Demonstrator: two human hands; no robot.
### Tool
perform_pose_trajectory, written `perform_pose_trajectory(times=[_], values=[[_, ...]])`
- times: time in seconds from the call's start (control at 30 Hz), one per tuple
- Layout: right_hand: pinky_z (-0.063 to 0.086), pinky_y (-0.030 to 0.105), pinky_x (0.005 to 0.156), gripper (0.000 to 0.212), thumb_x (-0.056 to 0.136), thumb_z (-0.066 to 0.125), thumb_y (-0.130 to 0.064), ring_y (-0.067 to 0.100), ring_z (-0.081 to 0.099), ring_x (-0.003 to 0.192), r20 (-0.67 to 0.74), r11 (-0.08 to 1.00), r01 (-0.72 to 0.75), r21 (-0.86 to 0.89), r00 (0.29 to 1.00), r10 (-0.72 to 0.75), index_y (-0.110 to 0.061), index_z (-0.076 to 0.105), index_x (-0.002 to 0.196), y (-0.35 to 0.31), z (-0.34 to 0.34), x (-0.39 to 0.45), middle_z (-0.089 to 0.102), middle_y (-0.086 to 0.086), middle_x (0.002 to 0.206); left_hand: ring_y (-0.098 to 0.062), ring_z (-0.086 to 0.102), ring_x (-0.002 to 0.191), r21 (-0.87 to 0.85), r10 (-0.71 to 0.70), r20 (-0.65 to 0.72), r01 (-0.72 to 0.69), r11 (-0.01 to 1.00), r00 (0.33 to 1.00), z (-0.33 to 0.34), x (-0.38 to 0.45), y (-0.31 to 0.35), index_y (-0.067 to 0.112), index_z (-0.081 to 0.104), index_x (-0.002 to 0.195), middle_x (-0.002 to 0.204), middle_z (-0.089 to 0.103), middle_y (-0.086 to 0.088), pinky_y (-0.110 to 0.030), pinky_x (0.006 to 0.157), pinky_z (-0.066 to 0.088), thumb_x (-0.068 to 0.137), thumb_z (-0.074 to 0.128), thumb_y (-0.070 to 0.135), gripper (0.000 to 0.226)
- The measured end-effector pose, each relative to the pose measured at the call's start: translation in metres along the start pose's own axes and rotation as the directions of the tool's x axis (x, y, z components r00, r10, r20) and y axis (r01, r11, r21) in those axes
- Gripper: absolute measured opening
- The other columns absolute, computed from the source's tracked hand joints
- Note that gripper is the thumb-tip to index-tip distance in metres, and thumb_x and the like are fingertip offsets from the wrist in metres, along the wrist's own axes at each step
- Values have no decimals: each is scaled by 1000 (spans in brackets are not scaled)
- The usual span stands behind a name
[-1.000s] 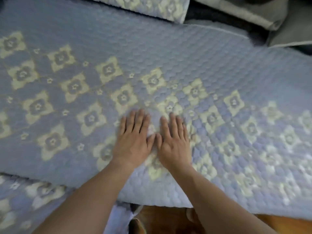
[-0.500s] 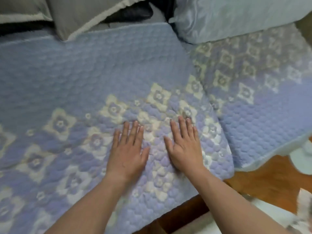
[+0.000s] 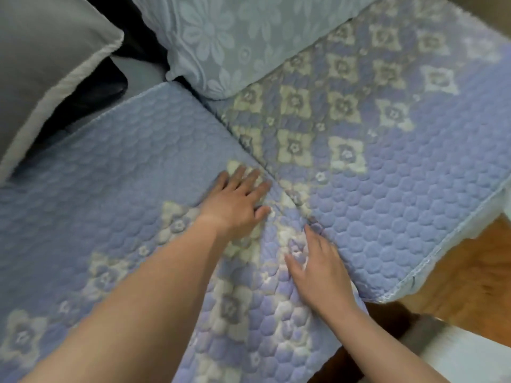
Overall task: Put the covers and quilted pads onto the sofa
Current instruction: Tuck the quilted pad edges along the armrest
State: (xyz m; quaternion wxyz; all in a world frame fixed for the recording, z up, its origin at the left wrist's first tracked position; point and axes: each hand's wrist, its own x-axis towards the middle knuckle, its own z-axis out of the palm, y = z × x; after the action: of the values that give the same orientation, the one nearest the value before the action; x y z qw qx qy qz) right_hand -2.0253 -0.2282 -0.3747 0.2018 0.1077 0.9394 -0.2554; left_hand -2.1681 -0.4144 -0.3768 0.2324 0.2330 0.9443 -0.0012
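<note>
Both palms are down on the lavender-blue quilted pad with cream flower motifs (image 3: 110, 189), which lies across the near sofa seat. The left hand (image 3: 235, 200) presses flat by the seam, fingers straight, likely pinning the edge. The right hand (image 3: 318, 269) lies loose, grasping nothing, smoothing toward the matching neighbouring quilted pad (image 3: 401, 189). A pale blue floral cushion (image 3: 235, 42) sits behind.

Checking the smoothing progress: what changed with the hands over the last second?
Both hands slid right along the quilted pad to its edge by the neighbouring pad. The left hand and right hand, side by side before, have spread apart. Both stayed flat, gripping nothing.
</note>
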Motion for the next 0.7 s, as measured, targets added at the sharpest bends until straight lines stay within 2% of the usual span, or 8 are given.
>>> perform_pose_trajectory(times=[0.13, 0.27, 0.33, 0.4, 0.47, 0.57, 0.63, 0.7], values=[[32, 36, 114, 72, 98, 36, -62, 20, 33, 144, 110, 996, -58, 65, 993, 50, -22, 24, 157, -11, -10, 15, 34, -2, 159, -18, 2, 155, 103, 137, 139, -152, 983, 981, -25, 30, -20, 40, 23, 156, 167, 14, 9, -45, 124, -3, 102, 20, 60, 58], [39, 40, 106, 70, 98, 30, -65, 28, 45, 136, 222, 989, -142, 37, 966, 131, -20, 30, 152, -11, -13, 31, 45, 6, 152, -17, 37, 141, 52, 203, 101, -209, 977, 974, -39, 46, -32, 30, 39, 149, 148, 50, 2, -43, 125, 3, 103, 27, 49, 51], [43, 41, 101, 68, 97, 28, -66, 31, 51, 129, 246, 984, -179, -2, 953, 174, -18, 37, 145, -10, -15, 34, 52, 10, 145, -17, 43, 135, 119, 246, 86, -255, 960, 965, -44, 59, -42, 31, 47, 142, 139, 54, 3, -45, 125, 6, 102, 26, 49, 49], [44, 41, 96, 68, 97, 27, -68, 33, 55, 123, 235, 977, -208, -38, 949, 211, -17, 44, 138, -11, -16, 34, 57, 11, 137, -18, 43, 133, 192, 278, 98, -292, 937, 956, -48, 68, -54, 33, 54, 135, 137, 51, 4, -45, 123, 14, 99, 23, 59, 54], [45, 41, 92, 72, 94, 26, -72, 34, 57, 119, 220, 970, -229, -81, 945, 242, -16, 46, 134, -14, -16, 35, 61, 11, 131, -19, 48, 129, 203, 264, 116, -283, 937, 957, -50, 77, -64, 26, 54, 134, 138, 53, 3, -41, 118, 24, 97, 24, 64, 61], [48, 39, 84, 69, 89, 37, -77, 29, 62, 110, 123, 966, -247, -76, 959, 255, -18, 51, 123, -18, -8, 37, 65, 5, 119, -21, 57, 108, 257, 321, 89, -334, 907, 943, -55, 95, -68, 24, 60, 115, 115, 62, 3, -38, 95, 42, 93, 34, 70, 57], [47, 38, 80, 58, 86, 55, -69, 26, 59, 106, -42, 973, -231, 16, 972, 231, -18, 55, 115, -21, 4, 32, 61, 2, 112, -19, 54, 99, 275, 408, 80, -414, 868, 909, -59, 106, -69, 27, 60, 101, 98, 58, 7, -35, 88, 40, 89, 38, 75, 55], [45, 38, 76, 52, 83, 69, -56, 28, 55, 102, -181, 975, -208, 75, 959, 218, -13, 58, 111, -26, 18, 28, 56, 3, 106, -19, 49, 98, 280, 509, 92, -512, 812, 856, -56, 113, -74, 26, 58, 92, 91, 49, 9, -36, 89, 36, 89, 41, 74, 51]])
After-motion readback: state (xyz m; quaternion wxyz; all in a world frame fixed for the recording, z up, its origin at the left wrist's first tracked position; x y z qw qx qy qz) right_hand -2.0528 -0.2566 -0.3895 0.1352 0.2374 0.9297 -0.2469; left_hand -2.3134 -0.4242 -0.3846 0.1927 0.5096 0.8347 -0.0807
